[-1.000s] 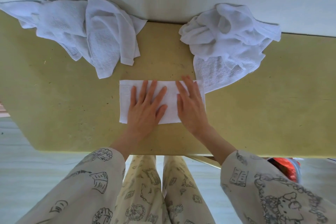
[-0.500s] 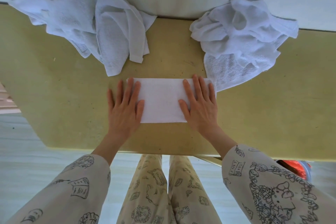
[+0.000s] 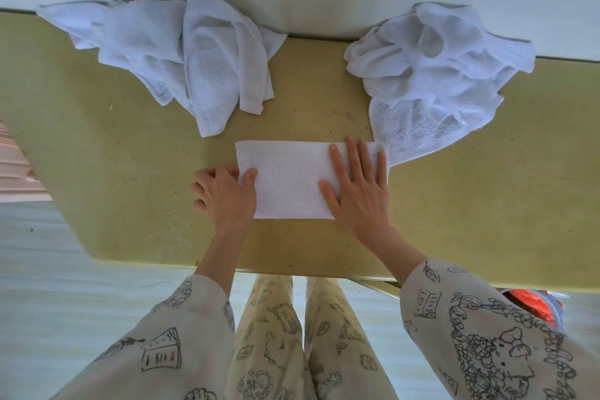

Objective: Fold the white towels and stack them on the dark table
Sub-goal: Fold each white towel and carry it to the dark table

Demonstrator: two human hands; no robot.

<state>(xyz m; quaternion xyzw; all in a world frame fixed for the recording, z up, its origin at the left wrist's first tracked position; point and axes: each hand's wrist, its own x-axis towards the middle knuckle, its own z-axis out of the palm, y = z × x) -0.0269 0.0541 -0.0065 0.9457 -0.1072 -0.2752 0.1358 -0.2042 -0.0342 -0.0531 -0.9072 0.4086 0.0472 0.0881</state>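
The left hand [image 3: 224, 195] hides the folded towel's [image 3: 289, 182] left edge; its fingertips tuck underneath.

No legible text, brand or number appears anywhere in the view. The sleeves [image 3: 487, 328] and trousers [image 3: 276, 334], at 6 o'clock, carry only line drawings: a book whose pages bear scribbled strokes that do not read as letters, a cartoon cat with a bow, leaves and cake slices. The red packet [image 3: 532, 305] at 4 o'clock, below the edge of the surface [image 3: 130, 172], shows no readable print.
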